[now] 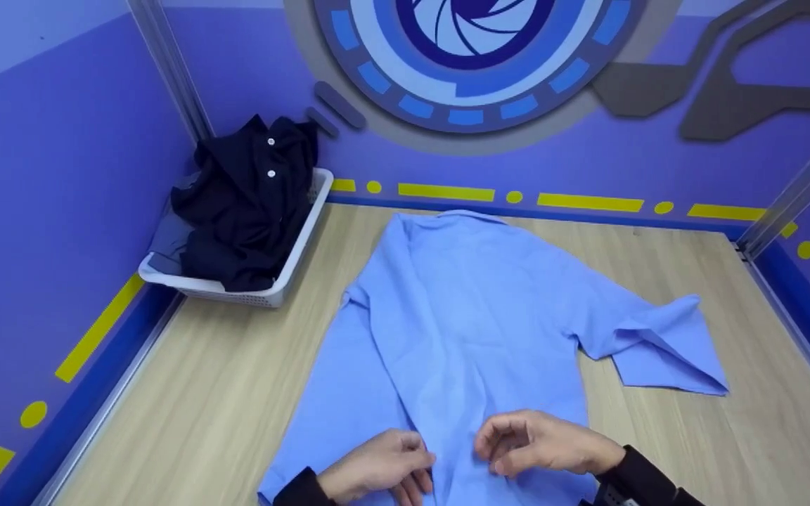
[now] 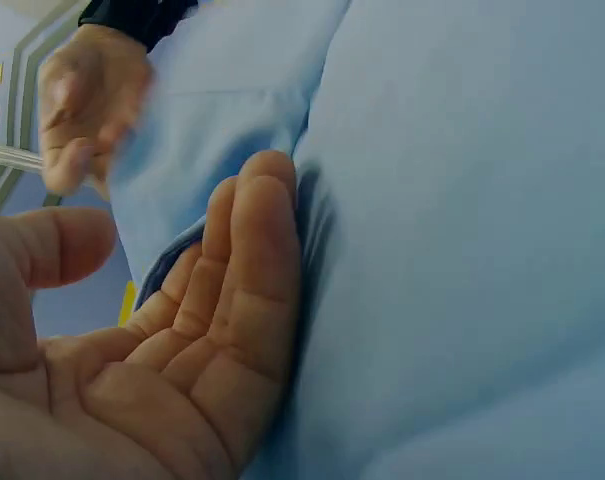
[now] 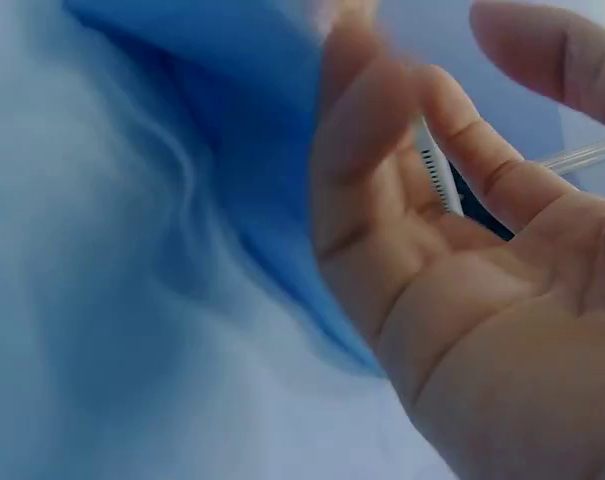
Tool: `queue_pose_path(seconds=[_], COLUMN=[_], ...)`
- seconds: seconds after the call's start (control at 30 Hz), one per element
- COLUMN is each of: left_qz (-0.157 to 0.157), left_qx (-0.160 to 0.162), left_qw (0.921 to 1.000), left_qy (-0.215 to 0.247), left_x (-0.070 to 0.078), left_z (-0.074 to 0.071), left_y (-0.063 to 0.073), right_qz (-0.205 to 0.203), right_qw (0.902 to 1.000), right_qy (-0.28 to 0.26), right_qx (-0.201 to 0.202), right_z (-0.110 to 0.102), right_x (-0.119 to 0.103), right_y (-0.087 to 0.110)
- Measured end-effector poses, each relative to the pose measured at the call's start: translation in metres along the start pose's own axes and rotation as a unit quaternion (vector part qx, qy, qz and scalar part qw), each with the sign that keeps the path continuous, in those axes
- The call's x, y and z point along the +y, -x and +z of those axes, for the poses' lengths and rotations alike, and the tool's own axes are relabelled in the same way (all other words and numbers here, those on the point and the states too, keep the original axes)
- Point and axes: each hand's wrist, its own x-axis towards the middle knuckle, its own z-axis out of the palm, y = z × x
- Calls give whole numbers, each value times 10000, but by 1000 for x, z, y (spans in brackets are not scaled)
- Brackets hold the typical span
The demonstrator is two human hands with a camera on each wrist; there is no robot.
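A light blue shirt (image 1: pixel 475 302) lies spread on the wooden table, collar toward the back wall. Its left-side sleeve is folded down over the body; the right-side sleeve (image 1: pixel 665 344) sticks outward with a bent cuff end. Over the lower part of the shirt is my left hand (image 1: pixel 384 464), its fingers relaxed and touching the fabric in the left wrist view. To its right, my right hand (image 1: pixel 545 443) hovers at the shirt with loosely bent fingers and thumb apart from them. Neither hand grips cloth. The shirt's lower edge runs out of the head view.
A white plastic basket (image 1: pixel 299 260) stands at the back left, heaped with dark clothing (image 1: pixel 250 211) that has white buttons. Blue-purple panels (image 1: pixel 447 161) enclose the wooden table (image 1: pixel 236 372) at the back and sides, with metal posts in the corners.
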Motion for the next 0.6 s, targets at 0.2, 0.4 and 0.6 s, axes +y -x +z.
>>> queue_pose_path(seconds=[0.2, 0.4, 0.6], left_qz=[1328, 282, -563], left_qx=[2103, 3723, 3085], left_qw=[9068, 8099, 8521], left_qy=[-3404, -4524, -4191], left_x=[4, 6, 2], left_z=[-41, -87, -108], left_y=[6, 11, 18], right_qz=[312, -107, -598], right_qw=[9821, 9877, 9878], right_qy=[1668, 1496, 1237], right_qx=[823, 453, 739], right_z=[9, 10, 2], right_x=[7, 12, 0], right_y=[3, 1, 6])
